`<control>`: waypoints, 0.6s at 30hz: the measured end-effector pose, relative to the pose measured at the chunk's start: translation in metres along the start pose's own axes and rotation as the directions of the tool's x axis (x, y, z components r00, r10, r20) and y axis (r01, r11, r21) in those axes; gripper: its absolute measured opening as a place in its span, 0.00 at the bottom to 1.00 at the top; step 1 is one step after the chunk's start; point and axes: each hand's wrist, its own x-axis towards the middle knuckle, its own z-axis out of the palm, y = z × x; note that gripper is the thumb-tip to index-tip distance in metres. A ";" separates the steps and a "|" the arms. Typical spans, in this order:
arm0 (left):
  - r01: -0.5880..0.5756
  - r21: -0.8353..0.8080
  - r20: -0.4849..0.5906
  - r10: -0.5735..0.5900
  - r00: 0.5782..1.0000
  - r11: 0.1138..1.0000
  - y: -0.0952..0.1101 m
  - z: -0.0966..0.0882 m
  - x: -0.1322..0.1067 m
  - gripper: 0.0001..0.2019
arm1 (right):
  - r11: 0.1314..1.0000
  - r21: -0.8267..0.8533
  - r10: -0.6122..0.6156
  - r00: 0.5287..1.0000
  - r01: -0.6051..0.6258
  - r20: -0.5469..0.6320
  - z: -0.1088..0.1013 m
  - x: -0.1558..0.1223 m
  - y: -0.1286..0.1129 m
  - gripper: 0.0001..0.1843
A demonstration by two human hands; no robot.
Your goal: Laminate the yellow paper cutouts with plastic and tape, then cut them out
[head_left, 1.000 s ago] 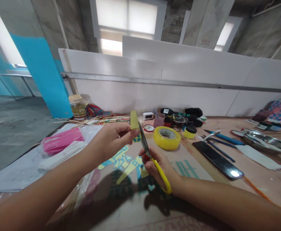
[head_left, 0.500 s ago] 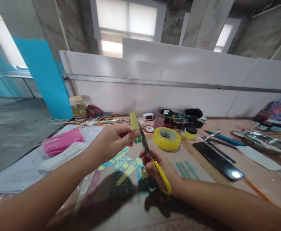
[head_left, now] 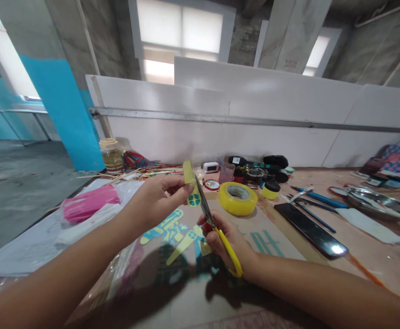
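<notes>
My left hand (head_left: 167,194) pinches a yellow-green strip (head_left: 188,172) between thumb and fingers and holds it up over the work sheet. A round end with blue segments (head_left: 194,199) shows just below my thumb, apparently part of the strip. In my right hand (head_left: 232,240) is a pair of yellow-handled scissors (head_left: 230,251), blades pointing up and away, close along the strip's right edge. Whether the blades touch the strip I cannot tell. Beneath my hands, several yellow and blue cut pieces (head_left: 181,235) lie on the sheet (head_left: 141,288), which bears teal lettering.
Behind my right hand lies a roll of yellow tape (head_left: 237,198). Paint pots (head_left: 271,189) and a small white clock (head_left: 210,167) stand at the back. A phone (head_left: 311,230) and a metal bowl (head_left: 381,201) are on the right, a pink packet (head_left: 90,203) on the left.
The strip has tilted slightly in my left hand, with more of its blue-segmented round end showing. The scissors have barely moved.
</notes>
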 end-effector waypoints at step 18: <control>-0.059 0.056 0.024 0.058 0.998 0.997 0.002 0.005 0.001 0.18 | 0.999 0.043 0.003 1.000 -0.003 0.003 0.000 0.001 0.002 0.33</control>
